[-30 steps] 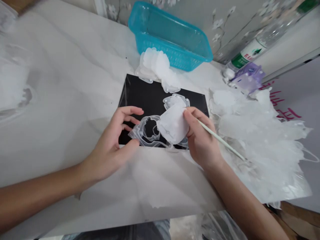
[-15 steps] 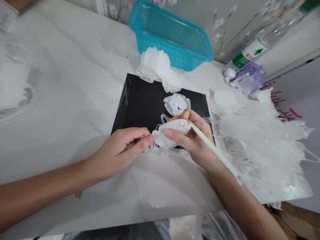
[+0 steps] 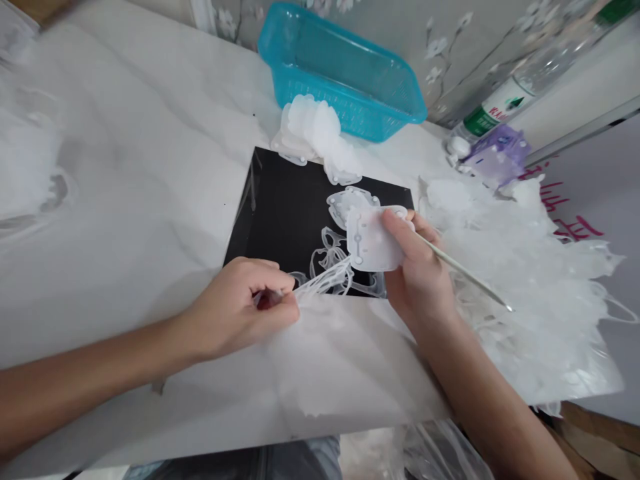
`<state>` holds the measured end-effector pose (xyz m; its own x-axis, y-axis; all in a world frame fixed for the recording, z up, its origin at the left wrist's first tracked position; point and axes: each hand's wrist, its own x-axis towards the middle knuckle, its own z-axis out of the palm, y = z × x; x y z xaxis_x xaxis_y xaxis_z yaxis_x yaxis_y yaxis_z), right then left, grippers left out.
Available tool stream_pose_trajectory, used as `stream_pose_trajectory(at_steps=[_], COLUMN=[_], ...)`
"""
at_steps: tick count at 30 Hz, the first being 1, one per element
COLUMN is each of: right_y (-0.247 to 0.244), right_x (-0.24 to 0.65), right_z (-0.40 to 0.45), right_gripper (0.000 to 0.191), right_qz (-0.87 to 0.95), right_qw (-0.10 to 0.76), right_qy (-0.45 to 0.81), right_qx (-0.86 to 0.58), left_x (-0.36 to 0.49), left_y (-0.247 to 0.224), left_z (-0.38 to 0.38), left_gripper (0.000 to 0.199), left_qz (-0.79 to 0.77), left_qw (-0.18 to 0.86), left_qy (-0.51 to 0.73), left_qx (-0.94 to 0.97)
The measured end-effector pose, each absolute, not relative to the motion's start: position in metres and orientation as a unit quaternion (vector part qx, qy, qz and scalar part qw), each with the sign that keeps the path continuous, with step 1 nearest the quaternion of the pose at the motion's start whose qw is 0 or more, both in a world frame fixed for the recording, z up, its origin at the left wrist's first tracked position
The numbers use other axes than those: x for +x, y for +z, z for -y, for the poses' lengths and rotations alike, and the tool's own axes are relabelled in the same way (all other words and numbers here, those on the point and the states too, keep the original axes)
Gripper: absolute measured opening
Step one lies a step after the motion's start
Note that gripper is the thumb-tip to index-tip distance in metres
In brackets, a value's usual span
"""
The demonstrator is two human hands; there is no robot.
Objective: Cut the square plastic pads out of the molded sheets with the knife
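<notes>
the right hand [image 3: 420, 267] grips a flat, milky, round-cornered plastic piece [image 3: 374, 241] and a slim pale rod [image 3: 465, 275], while the left hand [image 3: 253, 303] has its fingers closed on thin, whitish strands [image 3: 325, 279] reaching the piece's lower corner. the piece is held over a smooth black board [image 3: 290, 213] on a grey-veined white table [image 3: 150, 133], a crinkled translucent heap [image 3: 525, 280] to the right, a teal plastic basket [image 3: 350, 112] near the flower-patterned wall [image 3: 455, 57].

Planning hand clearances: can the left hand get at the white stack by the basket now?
Probably not without letting go: the left hand pinches whitish strands running toward the white piece in the right hand. Otherwise the way to the stack looks free, across the black board.
</notes>
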<state>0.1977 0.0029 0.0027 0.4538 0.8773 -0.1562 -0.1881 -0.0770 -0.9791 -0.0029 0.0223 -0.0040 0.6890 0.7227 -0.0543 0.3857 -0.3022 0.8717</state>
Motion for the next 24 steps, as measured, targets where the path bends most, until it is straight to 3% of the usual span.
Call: stream_pose_trajectory(at_steps=[4,8,11,13,15,17,19,21,24], right_y=[0.001,0.003,0.005,0.006,0.007,0.009,0.012,0.016,0.017], right_x=[0.2,0.214,0.214,0.205,0.193,0.183,0.178,0.177,0.179], right_z=[-0.004,-0.014,-0.013,-0.004,0.008,0.018,0.024,0.026,0.022], right_gripper=[0.032,0.028,0.026,0.023,0.018,0.016,0.018,0.017,0.011], right_qz=[0.27,0.219,0.279,0.383,0.527,0.691,0.779,0.777,0.671], right_qw=[0.634,0.715,0.704,0.646,0.566,0.468,0.399,0.41,0.48], right_qy=[0.405,0.295,0.237,0.193,0.192,0.251,0.291,0.278,0.245], right_qx=[-0.602,-0.595,-0.609,-0.632,-0.605,-0.491,-0.386,-0.388,-0.51], left_x=[-0.004,-0.006,-0.006,-0.005,-0.005,-0.005,-0.005,-0.006,-0.007], left_y=[-0.009,-0.011,-0.006,-0.001,0.002,0.002,0.0,-0.004,-0.007], left_z=[-0.02,-0.014,-0.01,-0.01,-0.013,-0.016,-0.02,-0.022,-0.023], left_gripper=[0.032,0.031,0.026,0.015,0.025,0.035,0.031,0.027,0.023], left_qz=[-0.29,-0.206,-0.242,-0.307,-0.337,-0.334,-0.339,-0.353,-0.355], left_qw=[0.431,0.352,0.33,0.393,0.509,0.607,0.654,0.672,0.686], left_qy=[0.173,0.138,0.129,0.138,0.153,0.178,0.192,0.178,0.155], left_qx=[0.837,0.903,0.903,0.855,0.777,0.698,0.648,0.626,0.615])
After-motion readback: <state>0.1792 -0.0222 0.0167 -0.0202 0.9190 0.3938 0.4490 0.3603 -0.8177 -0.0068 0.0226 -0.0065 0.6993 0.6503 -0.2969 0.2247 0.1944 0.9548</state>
